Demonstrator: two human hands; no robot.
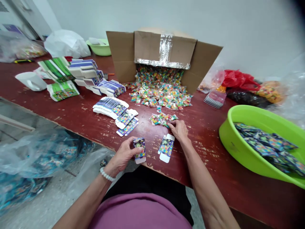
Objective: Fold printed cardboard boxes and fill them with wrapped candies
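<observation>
While the left hand [125, 154] pinched a printed carton [141, 157] between thumb and fingers at the near edge of the table [202, 127], a second carton [166, 148] lay to its right, flaps out. Card looked thin; a light grip on the sides seemed wisest, to avoid creasing. Right hand [180, 129], fingers curled, was at the edge of a small candy cluster [162, 119]; could not tell whether it pinched a packet. Taking one by its wrapper end, free of neighbours, seemed neatest.

Surroundings, left to right: white mug [31, 81], green carton bundles [63, 91], fanned carton stack [111, 106], open cardboard box [147, 44] spilling a candy heap [162, 92], lime-green tub [228, 136] holding dark packets [269, 141]. Likely snag: the second carton, just below the right hand. Heap and tub stood clear.
</observation>
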